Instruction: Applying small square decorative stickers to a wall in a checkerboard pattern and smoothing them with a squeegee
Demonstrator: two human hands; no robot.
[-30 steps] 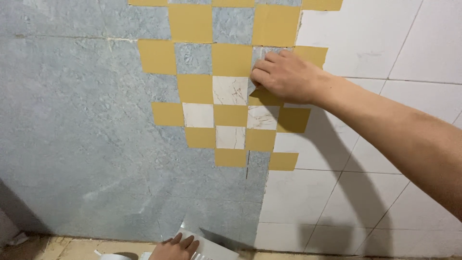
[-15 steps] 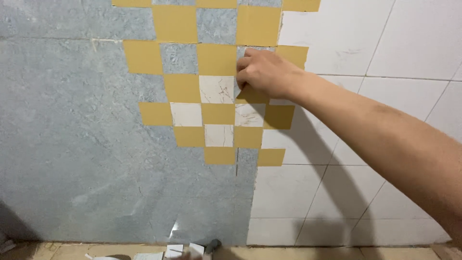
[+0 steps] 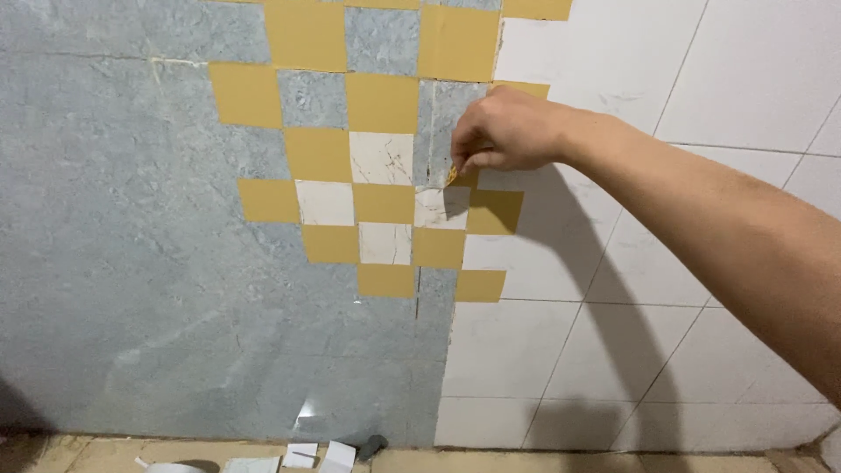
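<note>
Head view: right hand point(image 3: 508, 131) pinching a yellow sticker square point(image 3: 453, 175) on the wall.
Fingers closed on its corner at 7 o'clock; thin, light, probably tears easily; left hand unseen.

The right hand point(image 3: 508, 131) has slid down to pinch a yellow sticker's point(image 3: 462, 175) edge. The left hand has dropped out of sight.

- Right hand point(image 3: 508, 131): raised just above frame centre, knuckles toward twelve o'clock, fingers curled, thumb and forefinger pinched together at their tips, pointing toward seven o'clock.
- Right forearm: bare, entering from four o'clock at the right edge, extended straight toward ten o'clock; wrist level.
- Left hand: out of view.
</note>
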